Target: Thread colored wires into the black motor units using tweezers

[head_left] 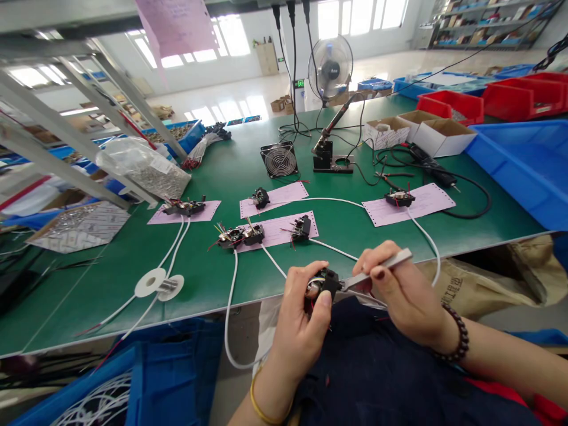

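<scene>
Between the thumb and fingers of my left hand (298, 322) is a small black device with wires and a metal part (327, 285), held over my lap just off the table edge. My right hand (403, 296) is closed on flat metal tweezers (377, 267), whose narrow end touches or nearly touches the device's right side. On the green table (199, 278) beyond, similar wired devices (254, 234) lie on pink paper strips (284, 229). White cables run from them, some toward me. Whether a cable joins the held device is hidden by my hands.
A soldering iron (332, 124) leans in its stand behind a small square fan (279, 160). Solder spools (151, 283) lie at the left. Cutters (394, 177) and white boxes (439, 136) are at the right, with a blue bin (528, 165) beyond. A plastic bag of parts (142, 165) stands back left.
</scene>
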The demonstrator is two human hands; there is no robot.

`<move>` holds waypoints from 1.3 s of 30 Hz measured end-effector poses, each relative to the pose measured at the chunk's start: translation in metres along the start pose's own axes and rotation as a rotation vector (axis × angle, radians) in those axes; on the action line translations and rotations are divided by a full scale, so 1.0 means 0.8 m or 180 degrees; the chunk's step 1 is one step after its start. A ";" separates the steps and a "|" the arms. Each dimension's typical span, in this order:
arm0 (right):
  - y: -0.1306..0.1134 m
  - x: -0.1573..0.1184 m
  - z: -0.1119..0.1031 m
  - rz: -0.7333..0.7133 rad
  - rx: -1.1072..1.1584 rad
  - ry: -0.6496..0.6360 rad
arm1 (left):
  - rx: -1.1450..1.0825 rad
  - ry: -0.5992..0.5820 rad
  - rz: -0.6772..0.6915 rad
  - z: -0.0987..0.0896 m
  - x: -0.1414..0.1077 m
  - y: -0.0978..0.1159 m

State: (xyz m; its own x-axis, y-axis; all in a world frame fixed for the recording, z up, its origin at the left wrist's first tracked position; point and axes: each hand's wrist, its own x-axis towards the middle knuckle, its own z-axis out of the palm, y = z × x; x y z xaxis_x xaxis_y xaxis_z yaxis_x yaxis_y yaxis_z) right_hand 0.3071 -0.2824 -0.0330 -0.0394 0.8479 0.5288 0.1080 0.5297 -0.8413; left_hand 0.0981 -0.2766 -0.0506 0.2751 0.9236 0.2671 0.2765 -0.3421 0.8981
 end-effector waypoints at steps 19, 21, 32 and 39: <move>0.003 0.003 0.000 -0.0259 -0.0209 -0.0133 | -0.0093 0.0133 -0.0369 0.004 -0.006 0.001; -0.005 0.000 0.002 -0.0842 -0.0766 -0.0485 | -0.0028 0.0164 -0.0361 0.005 -0.005 0.003; 0.018 0.018 0.011 0.2025 0.1969 -0.0153 | -0.0503 -0.0225 0.0182 0.003 -0.007 -0.012; -0.001 0.013 -0.004 0.1035 0.1034 -0.0008 | -0.0379 -0.0062 -0.0071 0.001 -0.006 -0.011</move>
State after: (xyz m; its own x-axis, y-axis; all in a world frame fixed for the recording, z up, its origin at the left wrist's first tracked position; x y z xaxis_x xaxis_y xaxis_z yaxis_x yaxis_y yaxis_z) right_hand 0.3096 -0.2740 -0.0269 -0.0575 0.9711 0.2315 -0.2018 0.2158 -0.9554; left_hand 0.0952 -0.2785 -0.0601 0.2883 0.9268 0.2407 0.1719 -0.2974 0.9392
